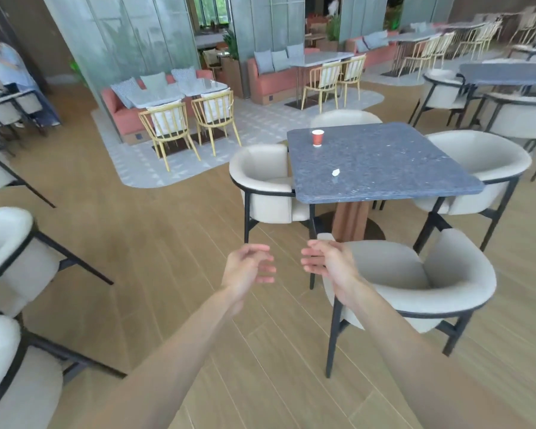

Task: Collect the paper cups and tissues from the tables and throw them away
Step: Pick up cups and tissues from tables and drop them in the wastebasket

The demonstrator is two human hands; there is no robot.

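A red paper cup (317, 138) stands upright near the far left corner of a square grey stone table (399, 168). A small crumpled white tissue (335, 172) lies closer to the table's middle. My left hand (248, 267) and my right hand (327, 258) are held out side by side over the wooden floor, well short of the table. Both hands are empty, with fingers loosely curled and apart.
Cream armchairs surround the table, one (415, 280) right in front of my right hand and one (268, 181) at the table's left. More cream chairs (10, 243) line the left edge. Open wooden floor (155, 243) lies between. Yellow chairs and pink sofas stand further back.
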